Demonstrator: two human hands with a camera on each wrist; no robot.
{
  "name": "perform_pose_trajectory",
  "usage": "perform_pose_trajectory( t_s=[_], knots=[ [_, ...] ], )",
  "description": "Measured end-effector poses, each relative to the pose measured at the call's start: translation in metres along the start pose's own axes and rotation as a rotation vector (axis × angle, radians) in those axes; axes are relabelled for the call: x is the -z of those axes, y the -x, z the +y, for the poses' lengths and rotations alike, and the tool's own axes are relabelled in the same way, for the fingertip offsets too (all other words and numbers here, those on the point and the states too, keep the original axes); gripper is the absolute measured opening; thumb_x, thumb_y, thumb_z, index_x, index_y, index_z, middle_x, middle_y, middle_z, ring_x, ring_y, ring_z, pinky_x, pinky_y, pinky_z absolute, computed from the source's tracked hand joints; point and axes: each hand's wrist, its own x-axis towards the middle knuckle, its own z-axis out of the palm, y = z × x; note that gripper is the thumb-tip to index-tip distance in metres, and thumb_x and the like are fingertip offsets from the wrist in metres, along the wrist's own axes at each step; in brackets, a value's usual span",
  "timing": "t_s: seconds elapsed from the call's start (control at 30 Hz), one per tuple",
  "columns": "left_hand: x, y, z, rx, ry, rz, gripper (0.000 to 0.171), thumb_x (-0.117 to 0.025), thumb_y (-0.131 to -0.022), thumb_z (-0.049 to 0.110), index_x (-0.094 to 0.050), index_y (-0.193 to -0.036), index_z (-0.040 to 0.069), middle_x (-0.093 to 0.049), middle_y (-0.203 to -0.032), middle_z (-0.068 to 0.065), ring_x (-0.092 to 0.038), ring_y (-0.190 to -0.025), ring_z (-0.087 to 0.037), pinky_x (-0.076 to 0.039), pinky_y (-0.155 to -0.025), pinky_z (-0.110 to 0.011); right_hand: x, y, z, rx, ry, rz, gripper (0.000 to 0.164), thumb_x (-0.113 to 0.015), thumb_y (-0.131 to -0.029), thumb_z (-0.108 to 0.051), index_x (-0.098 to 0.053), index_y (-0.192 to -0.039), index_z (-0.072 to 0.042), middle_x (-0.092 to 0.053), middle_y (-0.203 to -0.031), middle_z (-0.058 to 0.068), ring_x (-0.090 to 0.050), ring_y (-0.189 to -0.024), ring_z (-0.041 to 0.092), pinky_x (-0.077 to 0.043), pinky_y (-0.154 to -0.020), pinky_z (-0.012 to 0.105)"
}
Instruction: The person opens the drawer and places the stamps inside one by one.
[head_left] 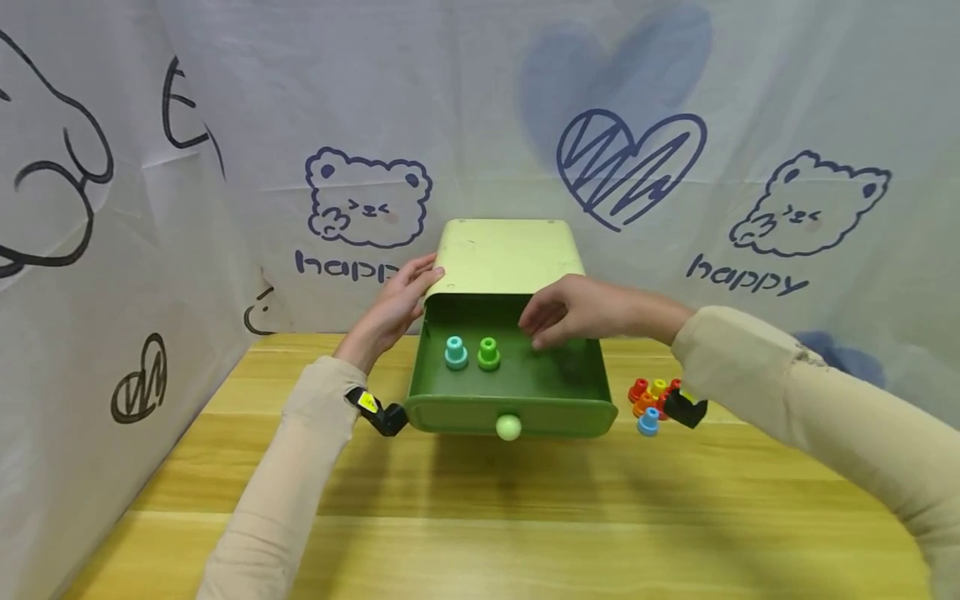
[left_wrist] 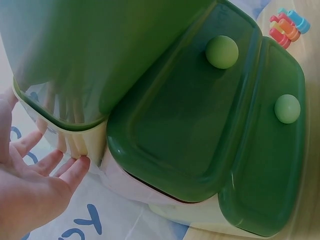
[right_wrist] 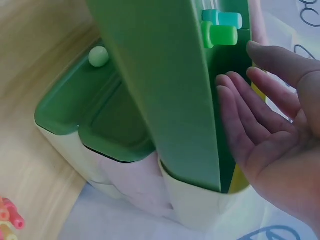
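L hand [head_left: 393, 304] is bracing the cabinet [head_left: 510, 258] at its L side: thumb is lying along the top edge, fingers are stretching nearly straight against the side wall, not wrapping round anything. R hand [head_left: 573, 308] is hovering at the R part of the pulled-out top drawer [head_left: 450, 414], fingers loosely bent & apart; R wrist cam is showing the palm w/ nothing in it.

Teal peg [head_left: 455, 354] & green peg [head_left: 488, 355] are standing upright in the drawer, side by side w/ a small gap, L of R fingertips; green one's sitting closer to R hand. Rel. to L hand, both are standing to its R & nearer the person.

Drawer knob [head_left: 508, 427] is sticking out front, on the person's side of both hands. Below L hand's level, two lower drawers [left_wrist: 175, 115] are sitting pushed in.

More pegs [head_left: 638, 390], i.e. red, yellow & orange, plus a blue peg [head_left: 648, 422], are bunching on the wood-look table [head_left: 510, 533], below R forearm & R of the drawer, partly hidden by the black wrist cam [head_left: 686, 408].
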Motion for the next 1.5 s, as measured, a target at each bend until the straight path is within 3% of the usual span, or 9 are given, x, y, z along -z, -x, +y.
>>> perform_pose_trajectory(
  t_s=[0.3, 0.63, 0.93, 1.27, 1.5],
  knots=[
    [0.004, 0.003, -0.003, 0.012, 0.011, 0.023, 0.059, -0.05, -0.102, 0.026, -0.025, -0.152, 0.009, -0.028, -0.151, -0.014, -0.03, -0.138, -0.029, -0.032, -0.111, -0.045, -0.005, 0.029, 0.005, -0.001, -0.122, 0.15, 0.029, -0.068, -0.089, -0.007, -0.064, -0.116, 0.004, -0.067, -0.112, 0.015, -0.064, -0.101, 0.024, -0.055, -0.084, 0.034],
    [-0.001, 0.001, -0.001, 0.005, 0.0, 0.011, 0.059, -0.05, -0.101, 0.027, -0.025, -0.152, 0.009, -0.029, -0.15, -0.014, -0.029, -0.138, -0.029, -0.03, -0.111, -0.044, -0.005, 0.075, 0.021, -0.061, -0.16, 0.335, 0.03, -0.067, -0.092, -0.016, -0.065, -0.118, 0.0, -0.067, -0.114, 0.012, -0.063, -0.103, 0.024, -0.053, -0.087, 0.031],
    [-0.001, 0.0, -0.001, 0.002, 0.0, 0.012, 0.059, -0.05, -0.101, 0.027, -0.025, -0.152, 0.009, -0.028, -0.15, -0.013, -0.028, -0.139, -0.027, -0.029, -0.112, -0.044, -0.015, 0.1, 0.066, -0.168, -0.157, 0.453, 0.033, -0.067, -0.093, -0.018, -0.063, -0.118, 0.003, -0.065, -0.113, 0.015, -0.063, -0.096, 0.02, -0.055, -0.079, 0.025],
    [0.002, -0.001, -0.001, 0.007, -0.001, 0.006, 0.06, -0.05, -0.102, 0.028, -0.023, -0.152, 0.009, -0.028, -0.149, -0.014, -0.029, -0.138, -0.028, -0.032, -0.111, -0.042, -0.044, 0.109, 0.131, -0.275, -0.113, 0.479, 0.032, -0.067, -0.092, -0.013, -0.062, -0.116, 0.008, -0.066, -0.108, 0.017, -0.062, -0.093, 0.024, -0.054, -0.074, 0.021],
    [0.0, 0.0, 0.0, 0.016, 0.0, 0.01, 0.06, -0.05, -0.102, 0.028, -0.024, -0.152, 0.01, -0.028, -0.15, -0.014, -0.029, -0.138, -0.028, -0.031, -0.111, -0.042, -0.056, 0.112, 0.155, -0.32, -0.14, 0.489, 0.035, -0.065, -0.092, -0.01, -0.059, -0.121, 0.01, -0.062, -0.116, 0.026, -0.061, -0.096, 0.027, -0.053, -0.077, 0.021]
  ],
)
